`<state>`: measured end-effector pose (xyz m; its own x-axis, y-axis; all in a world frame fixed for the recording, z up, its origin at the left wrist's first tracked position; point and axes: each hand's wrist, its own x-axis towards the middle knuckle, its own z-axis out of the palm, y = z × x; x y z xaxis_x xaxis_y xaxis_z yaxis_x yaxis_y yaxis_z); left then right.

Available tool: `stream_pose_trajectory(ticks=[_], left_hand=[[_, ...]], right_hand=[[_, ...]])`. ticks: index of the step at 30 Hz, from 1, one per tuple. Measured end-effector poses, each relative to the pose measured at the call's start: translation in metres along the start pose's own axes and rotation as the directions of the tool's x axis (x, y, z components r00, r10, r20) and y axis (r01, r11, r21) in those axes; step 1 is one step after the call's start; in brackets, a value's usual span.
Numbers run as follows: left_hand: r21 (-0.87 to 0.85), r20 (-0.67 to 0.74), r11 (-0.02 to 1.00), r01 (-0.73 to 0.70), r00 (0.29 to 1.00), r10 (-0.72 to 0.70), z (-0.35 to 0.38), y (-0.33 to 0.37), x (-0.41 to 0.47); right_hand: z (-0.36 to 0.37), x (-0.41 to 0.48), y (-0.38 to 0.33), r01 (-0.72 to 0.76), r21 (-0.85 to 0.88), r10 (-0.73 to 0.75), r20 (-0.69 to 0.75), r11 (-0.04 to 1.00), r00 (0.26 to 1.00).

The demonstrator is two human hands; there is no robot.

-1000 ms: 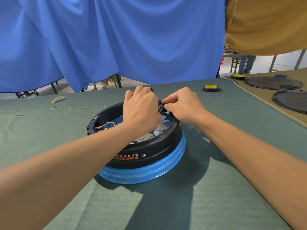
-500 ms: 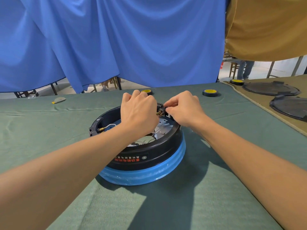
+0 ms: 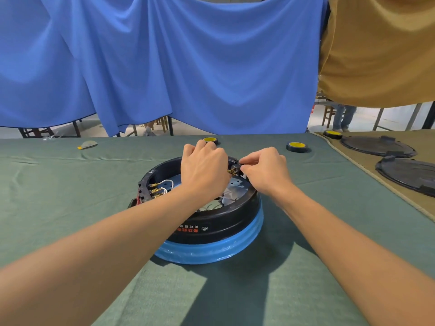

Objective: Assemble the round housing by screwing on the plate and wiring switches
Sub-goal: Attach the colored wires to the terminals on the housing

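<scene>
A round black housing point(image 3: 219, 225) with a blue lower band stands on the green cloth in the middle of the view. Inside it lies a metal plate point(image 3: 236, 185). White wires with brass terminals point(image 3: 156, 188) run to a switch block on its left wall. A small black switch with brass pins point(image 3: 234, 170) sits at the far rim. My right hand point(image 3: 266, 170) pinches that switch. My left hand point(image 3: 203, 170) hovers over the housing with curled fingers; what it holds is hidden.
Two black tape rolls with yellow cores point(image 3: 296, 146) point(image 3: 210, 140) lie beyond the housing. Dark round lids point(image 3: 376, 145) point(image 3: 409, 172) rest on a tan mat at the right. A small grey object point(image 3: 87, 144) lies far left. Blue and tan curtains hang behind.
Both hands stay at the far rim on the switch with only small shifts. The view has tilted, bringing the wired switch block on the left wall into clearer sight.
</scene>
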<state>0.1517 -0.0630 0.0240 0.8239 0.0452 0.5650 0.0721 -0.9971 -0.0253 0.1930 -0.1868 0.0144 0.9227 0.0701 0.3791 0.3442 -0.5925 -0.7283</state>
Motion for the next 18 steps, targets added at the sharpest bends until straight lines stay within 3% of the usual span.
stream_pose_trajectory(ticks=[4, 8, 12, 15, 18], left_hand=[[-0.05, 0.005, 0.999, -0.009, 1.0, 0.009, -0.004, -0.004, 0.001], [-0.115, -0.019, 0.993, -0.023, 1.0, 0.021, -0.011, -0.011, -0.001], [-0.149, -0.016, 0.989, 0.002, 1.0, -0.004, -0.02, -0.021, -0.006], [-0.254, -0.109, 0.962, 0.103, 0.985, -0.134, -0.022, -0.031, -0.021], [-0.381, -0.192, 0.88, 0.283, 0.907, -0.375, -0.011, -0.044, -0.049]], right_hand=[[0.0, -0.001, 0.005, -0.04, 0.058, 0.041, -0.01, 0.997, 0.999], [0.003, 0.001, 0.002, -0.038, -0.039, 0.036, -0.07, 0.999, 0.997], [0.009, 0.005, -0.004, -0.159, -0.041, 0.152, -0.142, 0.986, 0.978], [0.011, 0.007, -0.007, -0.23, -0.002, 0.227, -0.163, 0.973, 0.96], [0.008, 0.003, -0.002, -0.154, 0.006, 0.154, -0.157, 0.988, 0.976]])
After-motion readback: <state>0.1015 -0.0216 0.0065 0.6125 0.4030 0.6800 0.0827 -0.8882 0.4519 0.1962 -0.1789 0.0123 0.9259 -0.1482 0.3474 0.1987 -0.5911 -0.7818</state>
